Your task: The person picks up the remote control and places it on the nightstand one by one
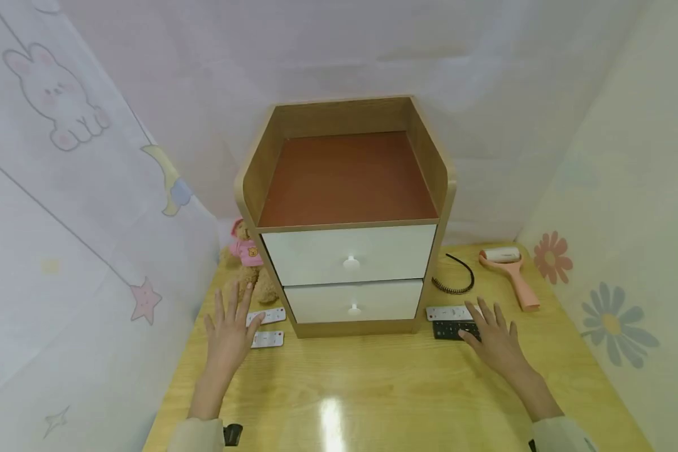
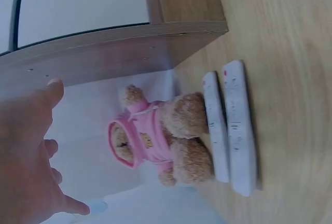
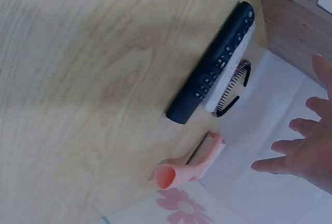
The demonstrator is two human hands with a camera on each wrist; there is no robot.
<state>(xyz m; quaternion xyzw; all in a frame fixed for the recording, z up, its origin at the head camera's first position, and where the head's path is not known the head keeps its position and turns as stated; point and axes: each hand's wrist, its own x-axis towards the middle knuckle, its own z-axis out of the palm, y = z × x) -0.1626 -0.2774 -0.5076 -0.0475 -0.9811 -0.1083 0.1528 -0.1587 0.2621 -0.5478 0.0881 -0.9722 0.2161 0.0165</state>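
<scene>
My left hand (image 1: 226, 339) hovers with spread fingers over the left side of the table and holds nothing. Nearest to it are two white remote controls (image 1: 268, 339), lying side by side, partly covered by the hand in the head view. Behind them sits a teddy bear (image 2: 150, 136) in a pink hoodie. My right hand (image 1: 497, 345), fingers likewise spread, is above the right side, holding nothing. By its fingertips lie a black remote control (image 3: 212, 66) and a white remote control (image 1: 449, 313). Beyond these is a black toothed headband (image 1: 453, 289).
A wooden cabinet (image 1: 358, 329) stands in the middle, its upper white drawer (image 1: 316, 257) and lower white drawer (image 1: 316, 306) closed or nearly so. A peach lint roller (image 1: 521, 285) lies far right. Patterned cloth walls (image 1: 339, 56) enclose the table (image 1: 395, 389).
</scene>
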